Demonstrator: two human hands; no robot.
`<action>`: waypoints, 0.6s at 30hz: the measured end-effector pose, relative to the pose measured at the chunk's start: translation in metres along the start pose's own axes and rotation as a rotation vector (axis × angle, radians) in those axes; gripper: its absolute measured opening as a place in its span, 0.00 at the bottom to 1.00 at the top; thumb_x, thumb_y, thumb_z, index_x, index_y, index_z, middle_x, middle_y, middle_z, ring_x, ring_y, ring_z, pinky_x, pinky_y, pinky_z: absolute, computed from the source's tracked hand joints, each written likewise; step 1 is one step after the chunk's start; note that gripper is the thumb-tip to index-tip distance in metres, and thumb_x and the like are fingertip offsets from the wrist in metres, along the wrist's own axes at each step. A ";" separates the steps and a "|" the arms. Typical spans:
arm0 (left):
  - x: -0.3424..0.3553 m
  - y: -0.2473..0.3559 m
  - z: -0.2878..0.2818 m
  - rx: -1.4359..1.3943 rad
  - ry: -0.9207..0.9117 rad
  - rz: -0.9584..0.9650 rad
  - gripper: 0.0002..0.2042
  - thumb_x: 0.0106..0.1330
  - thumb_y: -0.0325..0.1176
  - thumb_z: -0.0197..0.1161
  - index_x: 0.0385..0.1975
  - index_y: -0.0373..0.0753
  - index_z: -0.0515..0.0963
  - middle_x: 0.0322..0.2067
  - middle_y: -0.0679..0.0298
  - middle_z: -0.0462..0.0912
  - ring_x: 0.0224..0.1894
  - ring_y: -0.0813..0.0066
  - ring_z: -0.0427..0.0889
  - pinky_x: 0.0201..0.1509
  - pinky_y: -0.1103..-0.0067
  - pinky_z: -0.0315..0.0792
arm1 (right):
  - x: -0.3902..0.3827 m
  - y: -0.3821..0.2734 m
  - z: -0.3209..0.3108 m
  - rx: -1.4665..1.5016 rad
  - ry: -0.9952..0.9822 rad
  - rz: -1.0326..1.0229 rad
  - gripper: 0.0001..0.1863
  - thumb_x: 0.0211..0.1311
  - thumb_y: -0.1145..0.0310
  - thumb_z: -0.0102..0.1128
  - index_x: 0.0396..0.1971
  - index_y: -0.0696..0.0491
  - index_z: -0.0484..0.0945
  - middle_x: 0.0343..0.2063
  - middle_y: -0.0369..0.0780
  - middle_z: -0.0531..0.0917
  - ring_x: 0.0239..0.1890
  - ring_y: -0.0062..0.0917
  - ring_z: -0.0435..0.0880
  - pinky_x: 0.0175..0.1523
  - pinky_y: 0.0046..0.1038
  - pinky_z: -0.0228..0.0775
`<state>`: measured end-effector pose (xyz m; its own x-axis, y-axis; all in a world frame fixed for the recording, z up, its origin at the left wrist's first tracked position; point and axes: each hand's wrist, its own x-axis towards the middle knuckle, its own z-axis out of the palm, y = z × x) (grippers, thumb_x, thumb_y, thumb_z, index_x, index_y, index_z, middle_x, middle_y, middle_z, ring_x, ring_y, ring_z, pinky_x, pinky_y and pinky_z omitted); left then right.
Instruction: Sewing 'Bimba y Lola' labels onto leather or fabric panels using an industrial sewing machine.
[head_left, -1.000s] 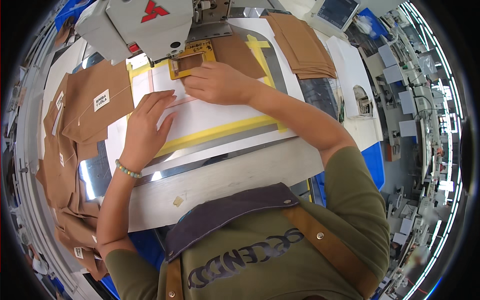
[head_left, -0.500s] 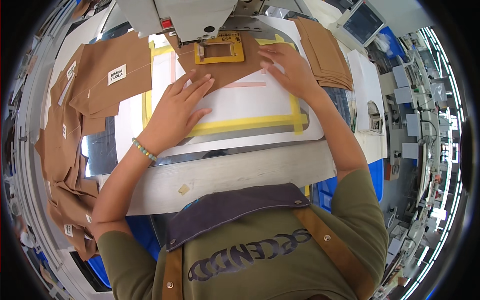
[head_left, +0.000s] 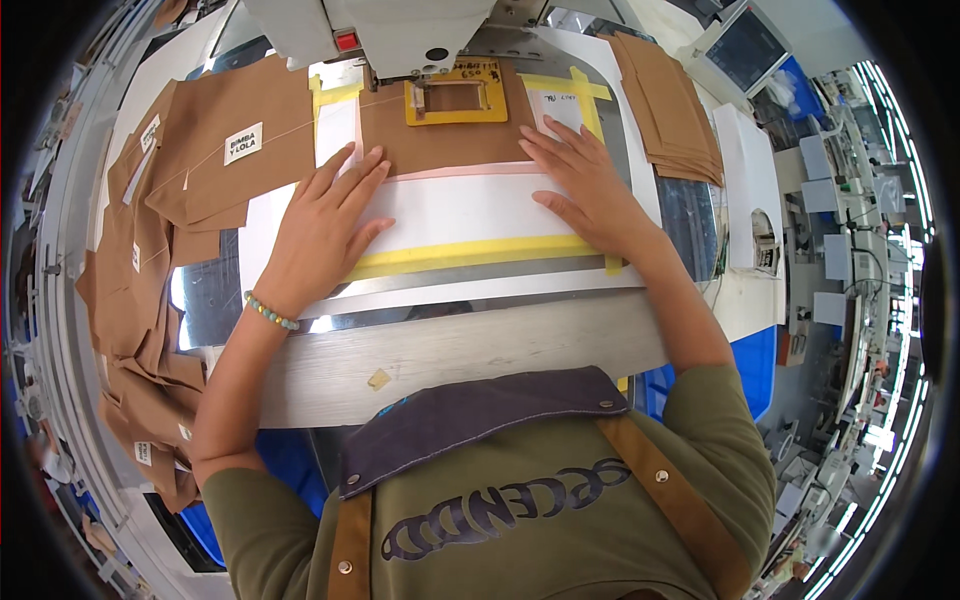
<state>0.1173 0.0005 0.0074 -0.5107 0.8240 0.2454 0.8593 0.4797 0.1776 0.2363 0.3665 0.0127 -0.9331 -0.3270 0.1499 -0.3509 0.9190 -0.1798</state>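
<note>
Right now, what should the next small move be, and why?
Perhaps lightly smooth the brown panel toward its near corners: the left hand and right hand are at those corners, and its near edge lies along the pink strip, so a bigger shift seems unneeded.

The view's upper edge cuts off the white machine head (head_left: 390, 35), which hides the far side of the brown panel (head_left: 430, 145), while the left hand (head_left: 330, 225) and right hand (head_left: 590, 185) cover bits of its side edges, and the workstations (head_left: 835, 230) along the right rim are too small to make out.
</note>
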 end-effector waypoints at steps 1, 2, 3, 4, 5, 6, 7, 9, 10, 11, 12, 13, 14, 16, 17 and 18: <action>-0.002 -0.001 0.000 -0.001 -0.004 0.002 0.32 0.74 0.39 0.69 0.76 0.39 0.72 0.78 0.61 0.72 0.80 0.52 0.65 0.82 0.58 0.62 | -0.002 0.001 0.000 0.003 0.007 0.008 0.34 0.84 0.48 0.53 0.78 0.54 0.68 0.81 0.42 0.66 0.85 0.39 0.56 0.88 0.53 0.39; -0.003 -0.002 0.000 0.003 0.008 -0.007 0.31 0.73 0.38 0.69 0.76 0.39 0.72 0.78 0.61 0.71 0.81 0.52 0.65 0.82 0.58 0.63 | -0.004 0.002 0.002 0.006 0.007 0.012 0.34 0.84 0.48 0.53 0.78 0.54 0.68 0.81 0.42 0.66 0.85 0.39 0.56 0.88 0.53 0.39; -0.003 -0.002 -0.001 0.009 0.019 -0.017 0.31 0.73 0.38 0.69 0.76 0.39 0.72 0.79 0.61 0.70 0.81 0.51 0.64 0.82 0.58 0.63 | -0.005 0.003 0.004 -0.012 0.011 0.005 0.34 0.84 0.48 0.54 0.78 0.54 0.68 0.81 0.42 0.67 0.85 0.38 0.56 0.87 0.53 0.40; -0.001 -0.002 -0.001 0.007 0.015 -0.014 0.31 0.73 0.38 0.69 0.76 0.39 0.72 0.79 0.61 0.70 0.81 0.51 0.64 0.82 0.58 0.63 | -0.007 0.004 0.005 -0.029 0.015 -0.001 0.34 0.83 0.48 0.54 0.77 0.55 0.69 0.80 0.41 0.68 0.85 0.38 0.57 0.87 0.52 0.40; 0.001 -0.002 -0.002 0.011 0.016 -0.017 0.31 0.73 0.37 0.69 0.75 0.39 0.72 0.78 0.62 0.70 0.81 0.52 0.64 0.82 0.58 0.63 | -0.007 0.005 0.003 -0.026 0.013 0.004 0.34 0.83 0.48 0.54 0.77 0.55 0.69 0.80 0.41 0.68 0.85 0.38 0.57 0.87 0.52 0.40; 0.002 -0.001 -0.001 0.015 0.015 -0.020 0.31 0.73 0.36 0.69 0.75 0.39 0.72 0.78 0.62 0.71 0.81 0.52 0.64 0.82 0.59 0.64 | -0.007 0.004 -0.002 -0.044 -0.008 0.001 0.34 0.83 0.48 0.54 0.77 0.55 0.69 0.80 0.41 0.68 0.85 0.38 0.57 0.87 0.52 0.41; 0.002 0.000 0.000 0.012 0.008 -0.018 0.31 0.73 0.36 0.69 0.75 0.39 0.72 0.78 0.62 0.71 0.81 0.52 0.64 0.82 0.59 0.64 | -0.007 0.003 -0.004 -0.061 -0.029 -0.003 0.34 0.83 0.48 0.55 0.77 0.55 0.69 0.79 0.41 0.69 0.85 0.38 0.58 0.87 0.52 0.41; 0.005 0.000 0.003 0.010 -0.007 -0.019 0.30 0.73 0.35 0.69 0.74 0.39 0.73 0.78 0.62 0.72 0.81 0.51 0.64 0.81 0.59 0.65 | -0.010 0.002 -0.003 -0.042 -0.003 0.007 0.34 0.83 0.49 0.55 0.77 0.55 0.70 0.79 0.41 0.69 0.84 0.38 0.58 0.87 0.52 0.41; 0.004 -0.002 0.005 0.008 -0.011 -0.013 0.30 0.73 0.35 0.69 0.74 0.39 0.73 0.78 0.62 0.72 0.81 0.51 0.64 0.81 0.59 0.65 | -0.010 0.002 -0.002 -0.027 0.026 0.012 0.34 0.83 0.49 0.55 0.77 0.55 0.70 0.79 0.41 0.69 0.84 0.38 0.58 0.87 0.52 0.42; 0.000 -0.007 0.008 -0.013 0.003 -0.025 0.29 0.73 0.35 0.69 0.74 0.39 0.73 0.78 0.61 0.71 0.81 0.51 0.64 0.81 0.59 0.65 | -0.010 0.002 -0.001 -0.026 0.027 0.019 0.34 0.83 0.49 0.55 0.77 0.55 0.70 0.79 0.41 0.69 0.84 0.38 0.58 0.87 0.52 0.42; -0.002 -0.010 0.010 -0.035 0.016 -0.038 0.29 0.74 0.35 0.68 0.74 0.39 0.73 0.78 0.60 0.71 0.81 0.51 0.64 0.81 0.58 0.65 | -0.011 0.003 0.001 0.023 0.091 0.033 0.34 0.83 0.49 0.55 0.77 0.55 0.70 0.79 0.41 0.69 0.85 0.39 0.58 0.87 0.52 0.41; -0.003 -0.011 0.011 -0.038 0.011 -0.034 0.29 0.74 0.35 0.68 0.74 0.39 0.73 0.78 0.60 0.71 0.81 0.51 0.64 0.81 0.58 0.65 | -0.011 0.004 0.003 0.071 0.156 0.047 0.34 0.83 0.49 0.55 0.77 0.55 0.70 0.80 0.41 0.69 0.85 0.39 0.57 0.87 0.52 0.41; -0.003 -0.012 0.011 -0.064 0.035 -0.033 0.29 0.74 0.34 0.68 0.75 0.39 0.72 0.77 0.59 0.73 0.81 0.51 0.65 0.81 0.58 0.65 | -0.011 0.005 0.003 0.073 0.155 0.054 0.34 0.83 0.49 0.55 0.77 0.55 0.70 0.80 0.41 0.69 0.85 0.39 0.57 0.87 0.52 0.41; 0.000 -0.009 0.009 -0.091 0.052 -0.033 0.30 0.75 0.34 0.67 0.76 0.40 0.71 0.75 0.58 0.74 0.80 0.51 0.65 0.81 0.58 0.65 | -0.008 0.007 0.002 0.018 0.148 0.039 0.33 0.84 0.48 0.53 0.78 0.54 0.69 0.81 0.40 0.67 0.85 0.39 0.56 0.87 0.52 0.40; 0.003 -0.004 0.008 -0.103 0.113 -0.035 0.31 0.75 0.34 0.67 0.77 0.41 0.70 0.74 0.57 0.76 0.80 0.51 0.66 0.81 0.57 0.65 | -0.008 0.008 0.003 0.021 0.147 0.044 0.33 0.84 0.48 0.53 0.78 0.54 0.69 0.81 0.40 0.67 0.85 0.39 0.56 0.87 0.52 0.40; 0.005 0.000 0.008 -0.113 0.175 -0.038 0.31 0.75 0.34 0.67 0.78 0.42 0.69 0.72 0.56 0.79 0.79 0.51 0.67 0.80 0.57 0.65 | -0.008 0.009 0.005 -0.016 0.103 0.035 0.33 0.84 0.48 0.53 0.78 0.53 0.69 0.81 0.40 0.67 0.85 0.39 0.55 0.88 0.52 0.40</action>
<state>0.1146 0.0068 0.0014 -0.5486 0.7360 0.3966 0.8355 0.4645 0.2937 0.2404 0.3759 0.0054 -0.9314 -0.2707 0.2434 -0.3159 0.9332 -0.1712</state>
